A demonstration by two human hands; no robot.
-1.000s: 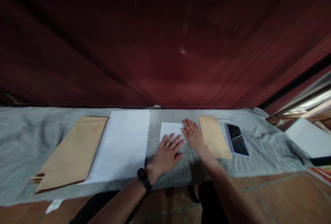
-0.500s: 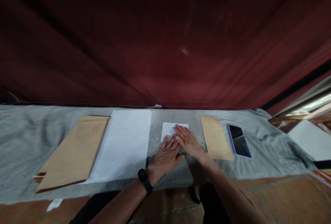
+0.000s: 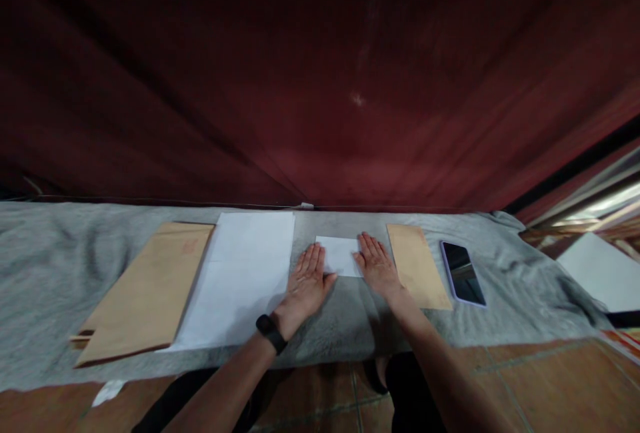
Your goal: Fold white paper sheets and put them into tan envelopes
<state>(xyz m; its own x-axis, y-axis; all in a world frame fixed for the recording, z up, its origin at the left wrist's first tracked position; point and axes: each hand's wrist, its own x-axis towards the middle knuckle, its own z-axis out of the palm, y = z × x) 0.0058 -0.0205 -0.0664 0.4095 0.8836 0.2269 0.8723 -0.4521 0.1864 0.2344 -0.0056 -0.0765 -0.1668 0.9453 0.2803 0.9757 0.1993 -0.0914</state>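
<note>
A small white folded paper lies flat on the grey cloth in front of me. My left hand rests palm down at its left edge, fingers stretched out and thumb along the near side. On the paper's right edge lies my right hand, flat and open, its thumb touching the sheet. Just right of that hand is a brown envelope. Left of my left hand, a stack of large white paper sheets lies on the cloth.
Brown envelopes are piled at the left, partly over the white sheets. A phone in a purple case lies at the right. A dark red curtain hangs behind the cloth. A paper scrap is on the tiled floor.
My hands, earlier close together over the small paper, have slid apart to its left and right edges. More of its white surface shows now.
</note>
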